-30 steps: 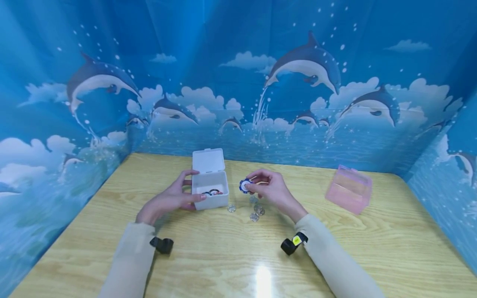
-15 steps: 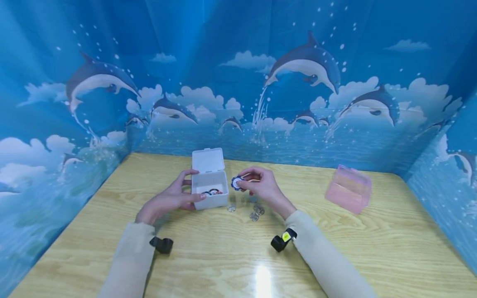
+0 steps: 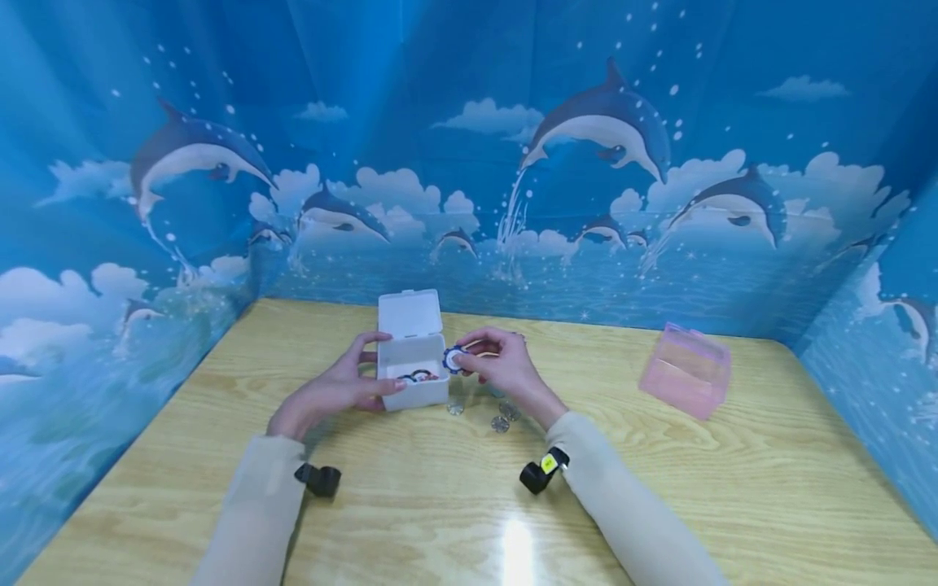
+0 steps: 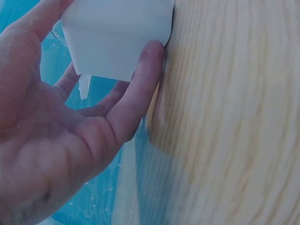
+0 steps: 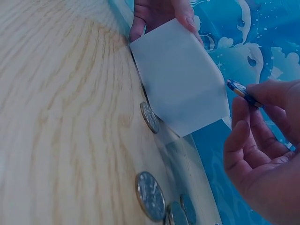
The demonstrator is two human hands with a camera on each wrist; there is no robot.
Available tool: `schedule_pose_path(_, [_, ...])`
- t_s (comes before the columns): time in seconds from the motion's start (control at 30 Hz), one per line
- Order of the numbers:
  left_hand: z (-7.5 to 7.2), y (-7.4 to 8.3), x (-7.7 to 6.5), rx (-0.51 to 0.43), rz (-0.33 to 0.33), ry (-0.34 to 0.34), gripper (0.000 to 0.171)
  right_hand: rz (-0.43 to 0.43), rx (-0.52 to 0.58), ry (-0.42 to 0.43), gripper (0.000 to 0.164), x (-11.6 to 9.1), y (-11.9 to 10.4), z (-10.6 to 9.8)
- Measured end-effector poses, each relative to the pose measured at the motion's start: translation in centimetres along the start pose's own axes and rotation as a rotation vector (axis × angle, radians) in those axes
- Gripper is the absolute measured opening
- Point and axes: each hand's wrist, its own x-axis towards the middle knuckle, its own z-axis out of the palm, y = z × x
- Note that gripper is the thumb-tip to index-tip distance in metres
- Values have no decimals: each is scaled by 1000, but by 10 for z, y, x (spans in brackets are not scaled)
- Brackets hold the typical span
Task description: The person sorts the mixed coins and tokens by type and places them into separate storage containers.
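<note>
A small white plastic box (image 3: 419,397) stands on the table, its hinged lid (image 3: 409,314) raised at the back. My left hand (image 3: 339,386) holds the box from its left side, thumb at the front rim, fingers along the side wall. Inside lie some poker chips (image 3: 422,376), partly hidden by the wall. Between thumb and fingers, my right hand (image 3: 507,370) pinches a blue-and-white poker chip (image 3: 453,360) at the box's right rim. In the right wrist view that chip (image 5: 243,93) is seen nearly edge-on, just beyond the box's upper edge.
Several silver coins lie on the table right of the box, one coin (image 5: 149,117) close beside it and another coin (image 5: 150,196) farther off. A pink translucent box (image 3: 686,374) lies at the right. Dolphin-printed cloth (image 3: 469,163) walls the table's back and sides.
My right hand has carried the blue-and-white poker chip leftward, from above the coins to the box's right rim. My left hand and the box have stayed in place.
</note>
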Motion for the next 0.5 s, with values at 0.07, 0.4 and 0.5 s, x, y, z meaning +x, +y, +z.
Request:
schedule_pose_path(0.07, [0,0,0,9,-2,2,98,-3,3,-3,25,1,-1,2])
schedule_pose_path(0.4, [0,1,0,15,-5,-1,97,5,30,-27,29,4,-6,11])
schedule_pose_path(0.5, [-1,1,1,10,-1,-5,98,7,28,-28,30,5,-7,13])
